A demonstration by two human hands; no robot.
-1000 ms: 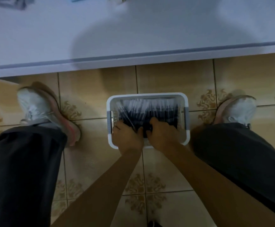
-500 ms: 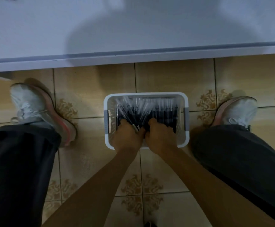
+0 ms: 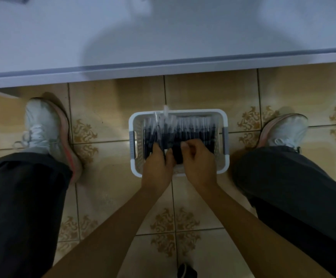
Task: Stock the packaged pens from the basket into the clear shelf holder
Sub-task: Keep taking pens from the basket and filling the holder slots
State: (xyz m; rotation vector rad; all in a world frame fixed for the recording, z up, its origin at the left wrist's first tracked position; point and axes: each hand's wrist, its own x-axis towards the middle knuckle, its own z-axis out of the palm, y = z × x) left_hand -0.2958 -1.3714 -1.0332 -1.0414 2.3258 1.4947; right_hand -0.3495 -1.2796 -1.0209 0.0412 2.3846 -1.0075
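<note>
A white plastic basket (image 3: 224, 119) with grey handles stands on the tiled floor between my feet. It holds several dark pens in clear sleeves (image 3: 193, 131), lying side by side. My left hand (image 3: 158, 167) grips a bundle of the packaged pens at the basket's near left, and their clear tips stick up over the far rim. My right hand (image 3: 199, 163) is closed on the dark ends of pens in the middle of the basket. The clear shelf holder is not in view.
A pale shelf or counter (image 3: 163, 37) runs across the top, its front edge just beyond the basket. My white shoes (image 3: 43, 127) (image 3: 283, 131) and dark trouser legs flank the basket. A small dark object (image 3: 187, 271) lies at the bottom edge.
Both hands have drawn back toward me and lifted slightly. The left-hand bundle has tilted up so its clear tips rise above the far rim. The right fingers have curled tighter on the pens.
</note>
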